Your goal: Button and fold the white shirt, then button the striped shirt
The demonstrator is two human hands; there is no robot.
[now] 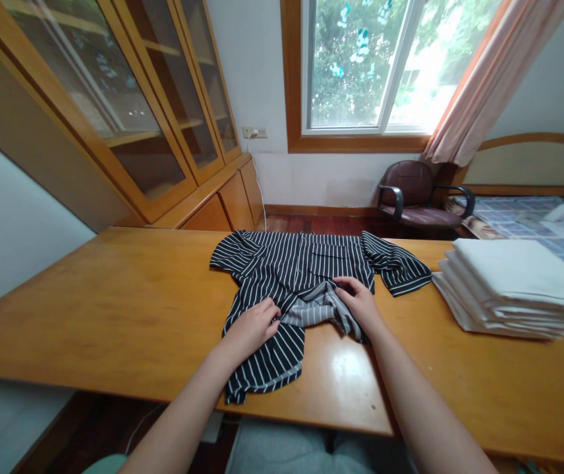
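Observation:
A black shirt with white stripes [282,257] lies spread on the wooden table, its collar end toward the far edge and a short sleeve out to each side. My left hand [257,320] has its fingers curled on the front placket near the middle. With fingers bent, my right hand [356,299] grips the shirt's right front panel, which is folded up so its paler grey inner side shows. The left front panel hangs down flat toward the near table edge. Both sets of fingertips are partly hidden in the cloth.
To the right, a stack of folded white cloth [524,283] stands on the table [114,303], close to the right sleeve. Beyond are a brown armchair [410,191], a bed [524,217] and a window. A glass-fronted cabinet [163,118] stands at the left.

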